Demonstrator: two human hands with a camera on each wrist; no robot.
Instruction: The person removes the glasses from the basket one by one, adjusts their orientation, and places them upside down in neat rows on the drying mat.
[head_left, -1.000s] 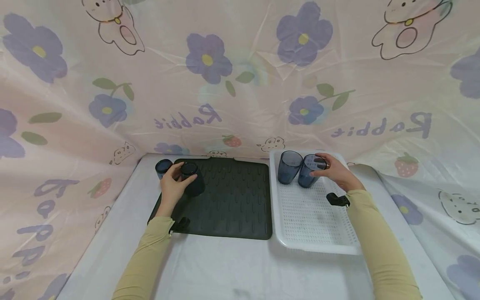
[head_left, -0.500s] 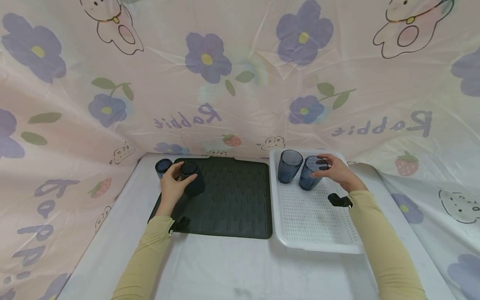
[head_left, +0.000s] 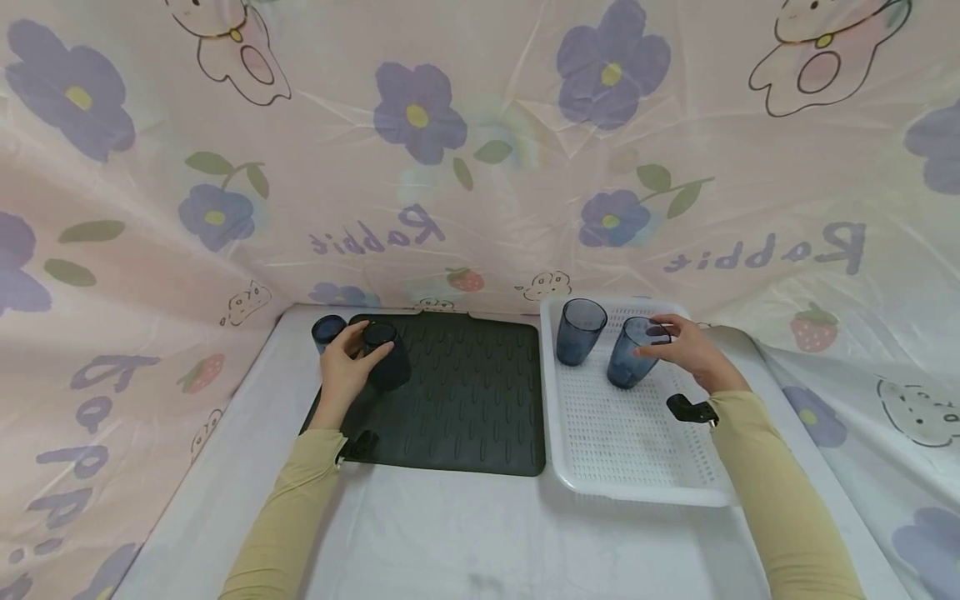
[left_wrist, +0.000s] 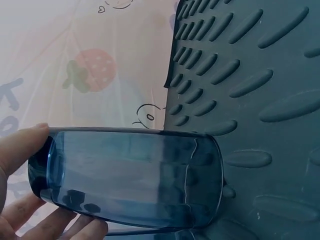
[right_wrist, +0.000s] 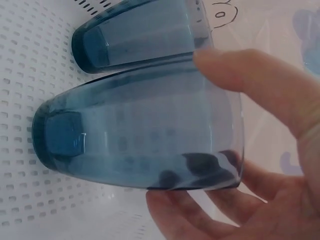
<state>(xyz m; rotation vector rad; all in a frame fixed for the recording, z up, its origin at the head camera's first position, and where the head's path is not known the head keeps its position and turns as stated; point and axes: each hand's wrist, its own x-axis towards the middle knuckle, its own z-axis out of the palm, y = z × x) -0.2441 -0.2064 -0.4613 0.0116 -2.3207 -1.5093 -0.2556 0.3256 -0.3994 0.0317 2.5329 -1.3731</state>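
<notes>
Left hand (head_left: 345, 371) is pinching the inverted glass (head_left: 392, 368) by its base, rim-down at the black mat (head_left: 472, 400). Right hand (head_left: 696, 358) is pinching the rim-up glass (head_left: 628, 364) near its rim, inside the white basket (head_left: 637, 495). Looks like we're placing left, picking right — next move is probably calling for left release, right lifting clear.

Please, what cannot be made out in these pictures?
Head view: far-left glass, partly behind the left hand.
Head view: lower rim of the left-held glass, dark against the mat.
Head view: right side of the basket, partly behind the right arm.
Right wrist view: upper glass, cut by top edge.
</notes>
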